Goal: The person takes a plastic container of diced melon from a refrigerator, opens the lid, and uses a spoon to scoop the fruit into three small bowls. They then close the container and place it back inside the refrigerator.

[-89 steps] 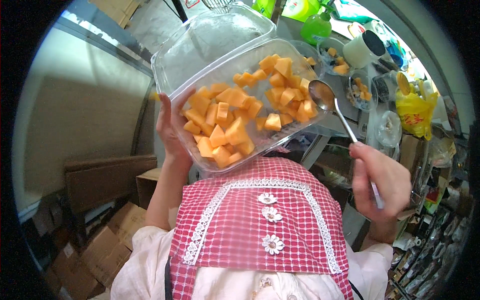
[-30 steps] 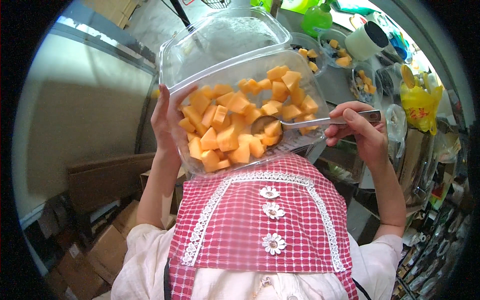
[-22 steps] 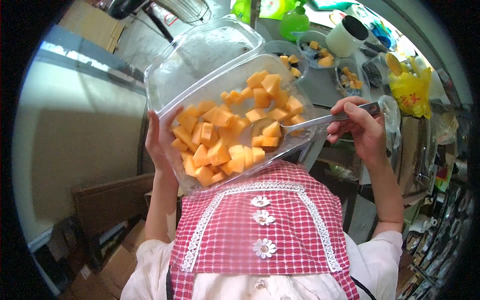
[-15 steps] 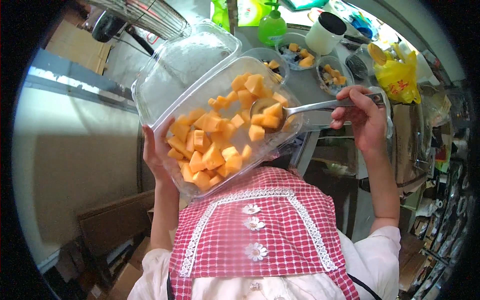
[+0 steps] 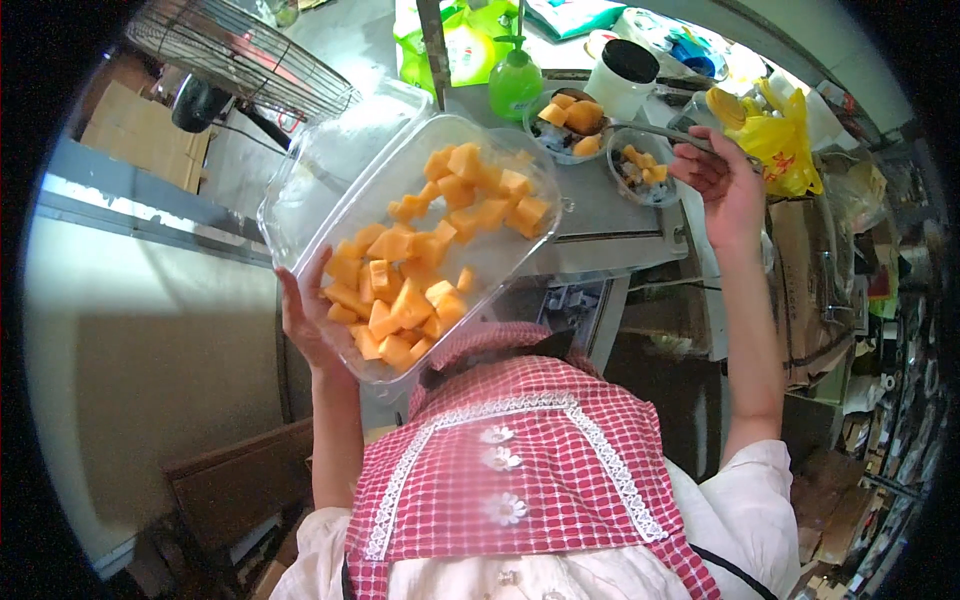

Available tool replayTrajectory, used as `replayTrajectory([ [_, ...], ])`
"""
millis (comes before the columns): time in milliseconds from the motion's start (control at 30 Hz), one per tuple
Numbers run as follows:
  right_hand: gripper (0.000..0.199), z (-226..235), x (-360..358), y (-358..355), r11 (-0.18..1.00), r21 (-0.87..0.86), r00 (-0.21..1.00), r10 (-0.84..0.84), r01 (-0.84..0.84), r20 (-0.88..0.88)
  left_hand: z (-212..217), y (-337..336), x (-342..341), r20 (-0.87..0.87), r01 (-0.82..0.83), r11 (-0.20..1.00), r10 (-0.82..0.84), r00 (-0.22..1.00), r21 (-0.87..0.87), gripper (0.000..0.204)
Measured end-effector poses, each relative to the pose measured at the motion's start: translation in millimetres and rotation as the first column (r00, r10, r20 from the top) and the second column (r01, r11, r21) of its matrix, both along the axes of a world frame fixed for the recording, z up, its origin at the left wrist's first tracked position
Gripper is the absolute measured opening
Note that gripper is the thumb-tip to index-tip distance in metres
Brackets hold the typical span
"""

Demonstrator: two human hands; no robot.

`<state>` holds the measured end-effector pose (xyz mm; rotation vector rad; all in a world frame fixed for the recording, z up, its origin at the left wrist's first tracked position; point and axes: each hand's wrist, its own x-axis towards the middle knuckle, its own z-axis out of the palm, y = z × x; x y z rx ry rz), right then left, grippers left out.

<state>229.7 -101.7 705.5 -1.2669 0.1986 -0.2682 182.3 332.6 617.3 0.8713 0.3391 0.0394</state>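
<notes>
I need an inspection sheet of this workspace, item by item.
Surface: grey table, crowded.
Job's things: open clear container of orange fruit pieces; metal spoon, its bowl over the farther cup; nearer cup also holds fruit.
Clutter: green pump bottle, white jar with black lid, yellow bag.
Hands: left hand holds the container's side; right hand grips the spoon's handle.
Cables: nothing seen for certain.
Surroundings: brown cardboard lower left, wire basket upper left.
</notes>
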Motion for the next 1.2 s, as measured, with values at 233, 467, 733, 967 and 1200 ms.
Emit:
replayTrajectory([
  [233,0.031,-56.3,39.3,-5.5,0.963,-0.268,0.999,-0.031,0.032,0.006,6.6,15.1,-8.5,0.017,-0.122,0.99,0.121,0.993,0.075,0.083],
  [467,0.032,-56.6,43.8,-4.6,0.93,-0.365,0.996,-0.003,0.036,0.092,19.7,22.9,-15.6,0.055,-0.219,0.965,0.213,0.975,0.145,0.085],
  [733,0.031,-51.8,38.5,-14.7,0.925,-0.369,0.991,-0.043,0.088,0.129,27.6,25.4,-29.0,0.022,-0.275,0.942,0.276,0.961,0.194,0.085],
  [967,0.029,-45.2,26.2,1.6,0.968,-0.25,0.998,-0.014,0.027,0.054,21.0,38.0,-50.3,0.056,-0.331,0.912,0.328,0.943,0.24,0.082],
  [1200,0.032,-52.2,18.9,47.2,0.94,-0.254,0.974,0.226,-0.226,-0.031,28.7,42.3,-68.2,0.067,-0.34,0.909,0.334,0.94,0.241,0.082],
])
